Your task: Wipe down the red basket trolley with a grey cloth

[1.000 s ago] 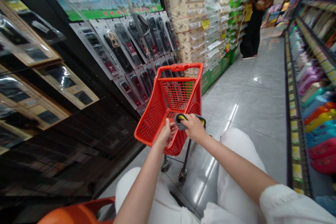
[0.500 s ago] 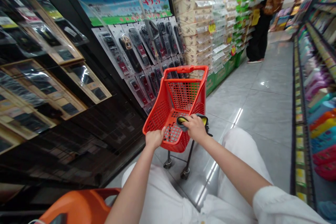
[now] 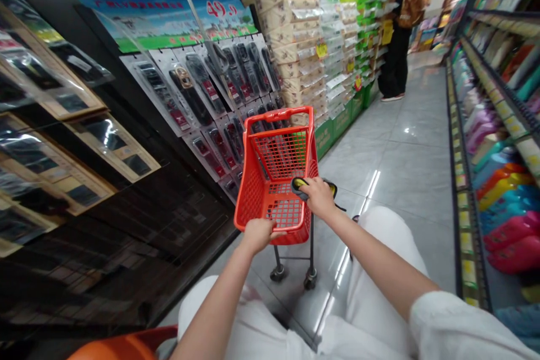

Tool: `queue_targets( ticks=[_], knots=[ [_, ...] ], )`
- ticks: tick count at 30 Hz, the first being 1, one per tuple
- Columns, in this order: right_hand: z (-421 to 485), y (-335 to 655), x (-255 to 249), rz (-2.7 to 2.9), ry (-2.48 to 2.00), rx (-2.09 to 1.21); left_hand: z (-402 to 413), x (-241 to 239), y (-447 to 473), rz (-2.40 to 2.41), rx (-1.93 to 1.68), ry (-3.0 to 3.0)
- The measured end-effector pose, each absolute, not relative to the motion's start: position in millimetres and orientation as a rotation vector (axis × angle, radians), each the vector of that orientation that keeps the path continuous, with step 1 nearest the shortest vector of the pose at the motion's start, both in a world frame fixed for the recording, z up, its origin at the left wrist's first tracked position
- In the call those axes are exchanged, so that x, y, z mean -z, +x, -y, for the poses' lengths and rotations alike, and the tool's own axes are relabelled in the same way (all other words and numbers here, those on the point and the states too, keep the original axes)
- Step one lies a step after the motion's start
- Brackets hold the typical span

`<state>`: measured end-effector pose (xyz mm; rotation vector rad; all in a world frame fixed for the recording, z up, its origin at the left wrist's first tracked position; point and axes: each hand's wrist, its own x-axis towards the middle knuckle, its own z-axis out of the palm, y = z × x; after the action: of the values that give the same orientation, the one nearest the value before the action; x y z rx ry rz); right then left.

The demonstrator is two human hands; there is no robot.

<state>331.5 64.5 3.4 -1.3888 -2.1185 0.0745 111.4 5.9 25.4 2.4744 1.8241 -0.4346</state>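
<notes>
A small red shopping cart point(image 3: 270, 180) on black wheels stands in a shop aisle right in front of me. My left hand point(image 3: 258, 234) is closed on the cart's near rim. My right hand point(image 3: 319, 198) is closed on a dark grey and yellow object point(image 3: 300, 185) held over the cart's right edge. The basket's mesh floor shows nothing lying in it. My legs in white trousers point(image 3: 371, 270) fill the bottom of the view.
Racks of packaged black goods point(image 3: 202, 90) line the left wall, with framed packs point(image 3: 84, 140) nearer. Stacked cartons point(image 3: 295, 28) and green boxes stand beyond. Shelves of colourful items point(image 3: 498, 180) run along the right. Another person point(image 3: 396, 45) stands far down the aisle. An orange object point(image 3: 122, 346) sits bottom left.
My left hand moved from inside the basket to its near rim and closed on it. The cart has turned to face straighter down the aisle. My right hand kept its hold.
</notes>
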Motion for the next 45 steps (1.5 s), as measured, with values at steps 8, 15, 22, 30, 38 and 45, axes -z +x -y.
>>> queue_targets(
  ticks=[8, 15, 22, 30, 38, 45],
  knots=[
    [-3, 343, 24, 2.269, -1.129, -0.155, -11, -28, 125, -1.860, 0.459, 2.438],
    [-80, 330, 32, 1.395, -1.443, -0.534, -20, -27, 137, -1.912, 0.470, 2.412],
    [-5, 314, 79, 1.341, -1.330, -0.589, -24, -29, 145, -1.919, 0.486, 2.425],
    [-75, 332, 48, 1.253, -1.284, -0.657, -16, -30, 144, -1.887, 0.542, 2.433],
    [-25, 315, 75, 1.161, -1.265, -0.605, -21, -28, 156, -1.965, 0.553, 2.379],
    [22, 301, 135, 0.870, -1.370, -0.697, -23, -27, 155, -1.983, 0.514, 2.393]
  ],
)
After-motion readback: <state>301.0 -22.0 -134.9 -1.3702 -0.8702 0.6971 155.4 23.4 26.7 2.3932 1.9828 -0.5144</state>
